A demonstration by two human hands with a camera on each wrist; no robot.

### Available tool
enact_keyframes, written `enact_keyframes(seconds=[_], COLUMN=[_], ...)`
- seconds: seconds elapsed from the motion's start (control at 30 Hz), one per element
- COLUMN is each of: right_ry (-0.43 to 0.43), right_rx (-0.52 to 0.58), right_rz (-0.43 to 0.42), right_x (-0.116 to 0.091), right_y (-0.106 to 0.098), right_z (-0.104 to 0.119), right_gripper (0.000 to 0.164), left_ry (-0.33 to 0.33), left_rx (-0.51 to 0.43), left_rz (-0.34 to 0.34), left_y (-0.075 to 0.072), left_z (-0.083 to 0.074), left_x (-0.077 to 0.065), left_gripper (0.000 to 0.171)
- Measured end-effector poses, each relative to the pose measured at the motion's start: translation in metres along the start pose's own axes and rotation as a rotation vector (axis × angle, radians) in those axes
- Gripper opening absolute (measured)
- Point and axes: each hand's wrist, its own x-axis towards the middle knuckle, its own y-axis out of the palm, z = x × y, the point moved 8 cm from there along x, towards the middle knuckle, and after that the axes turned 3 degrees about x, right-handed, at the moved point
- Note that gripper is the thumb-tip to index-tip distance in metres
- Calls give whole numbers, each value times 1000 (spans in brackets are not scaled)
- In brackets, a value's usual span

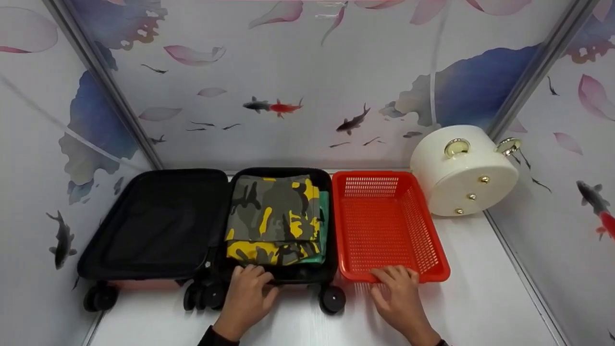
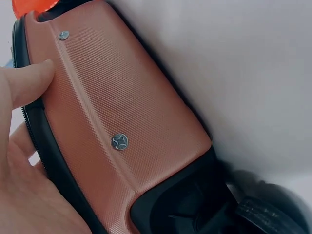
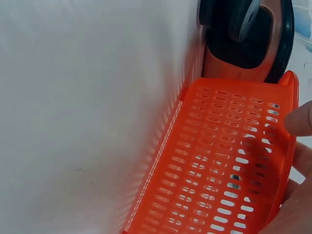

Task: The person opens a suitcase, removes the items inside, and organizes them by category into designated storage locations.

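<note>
A suitcase (image 1: 163,221) lies spread wide, its black-lined halves side by side. Folded camouflage cloth (image 1: 269,211) in grey, yellow and black fills the right half, with a green cloth (image 1: 324,230) showing from beneath. My left hand (image 1: 250,295) grips that half's near rim. Its thumb (image 2: 34,80) presses the pinkish ribbed shell (image 2: 97,83) outside, while the fingers go over the edge. To the right stands a red plastic basket (image 1: 372,226) with slotted walls, nothing inside. My right hand (image 1: 401,298) holds its near rim, fingers over the top and thumb (image 3: 298,121) outside.
Black wheels (image 1: 332,300) stick out from the suitcase's near side. A white round case (image 1: 444,168) with gold rings and studs leans in the back right corner. Patterned panels (image 1: 288,62) with fish and petals enclose the white surface (image 1: 473,288) on three sides.
</note>
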Motion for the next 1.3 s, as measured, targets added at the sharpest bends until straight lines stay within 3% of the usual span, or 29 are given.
enact_keyframes(seconds=[0.1,0.2,0.27,0.37,0.5,0.6,0.7,0.87,1.07,1.3], right_ry=[24,101,166,234,264,308,369,471,597,645], right_rx=[16,89,167,290,467,638,721,640,689,673], right_rz=[46,123,153,135,131,231,372,542,619,658], right_x=[3,11,19,35,61,81,99,117,129,136], right_y=[-4,-10,-14,-23,-24,-10,14,52,84,101], right_z=[1,1,2,8,29,49,70,83,80,82], right_gripper=[35,43,48,47,37,37,46,65,80,80], left_ry=[-1,-28,-68,-130,-236,-333,-402,-438,-462,-475], left_rx=[-60,-209,-327,-441,-432,-385,-341,-317,-266,-275], left_rz=[14,62,76,27,-85,-108,-77,-6,51,163], left_y=[-2,-8,-16,-37,-68,-78,-74,-56,-48,-39], left_z=[0,5,11,21,42,63,81,95,96,89], left_x=[-3,-2,1,14,43,63,78,82,89,102], left_gripper=[11,13,22,27,20,30,42,50,60,67])
